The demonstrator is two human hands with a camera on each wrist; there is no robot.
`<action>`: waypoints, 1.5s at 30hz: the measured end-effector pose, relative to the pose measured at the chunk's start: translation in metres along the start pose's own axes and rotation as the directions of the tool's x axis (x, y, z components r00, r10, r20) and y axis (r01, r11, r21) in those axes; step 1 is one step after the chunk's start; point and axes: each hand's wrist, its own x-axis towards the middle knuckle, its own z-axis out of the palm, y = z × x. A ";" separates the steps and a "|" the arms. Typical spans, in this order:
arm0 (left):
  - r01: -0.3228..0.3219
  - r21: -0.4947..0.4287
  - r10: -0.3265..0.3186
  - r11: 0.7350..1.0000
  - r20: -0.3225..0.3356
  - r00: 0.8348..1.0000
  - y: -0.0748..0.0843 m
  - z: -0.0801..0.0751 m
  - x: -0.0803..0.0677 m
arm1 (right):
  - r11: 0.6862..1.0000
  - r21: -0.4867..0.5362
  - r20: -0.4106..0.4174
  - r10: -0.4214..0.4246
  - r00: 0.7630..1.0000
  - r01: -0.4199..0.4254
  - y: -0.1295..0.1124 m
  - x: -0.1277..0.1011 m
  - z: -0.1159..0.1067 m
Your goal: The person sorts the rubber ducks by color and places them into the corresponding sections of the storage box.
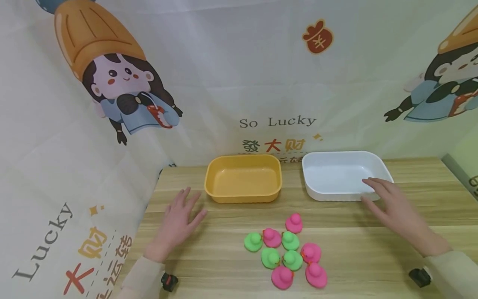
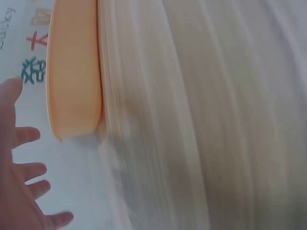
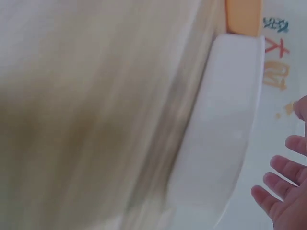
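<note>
A: Two hands over the table (image 1: 373,249), both empty. We log the left hand (image 1: 178,222) with fingers spread and straight, low over the wood just left of the yellow tub (image 1: 243,178). Contact with the table: we cannot tell.

B: Agreed. The left wrist view shows the same left hand (image 2: 19,187), fingers splayed, holding nothing, with the yellow tub (image 2: 74,72) just beside the fingertips. That frame is blurred.

A: We note the right hand (image 1: 396,211) open too, fingers straight and relaxed, its tips at the near right corner of the white tub (image 1: 341,174). Whether they touch the rim we cannot say.

B: The right wrist view has the right hand (image 3: 288,191) with fingers apart, close to the white tub (image 3: 220,134); a strip of the yellow tub (image 3: 243,17) shows beyond it. It is also blurred.

A: We put the tubs side by side at the far edge of the table, against the printed cloth (image 1: 261,74), yellow left, white right, a gap between them. Both look empty.

B: We count nine toy ducks in a tight cluster at the near middle of the table, between the two hands and well apart from each: five pink ducks (image 1: 293,223) and four green ducks (image 1: 253,242). Most touch a neighbour.

A: One pink duck sits farthest back, nearest the tubs. Neither hand reaches the cluster.
</note>
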 end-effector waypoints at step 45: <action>-0.213 -0.385 0.270 0.898 0.098 0.958 0.113 0.061 -0.017 | 0.958 0.189 0.479 0.101 0.872 -0.215 -0.083 0.135 0.092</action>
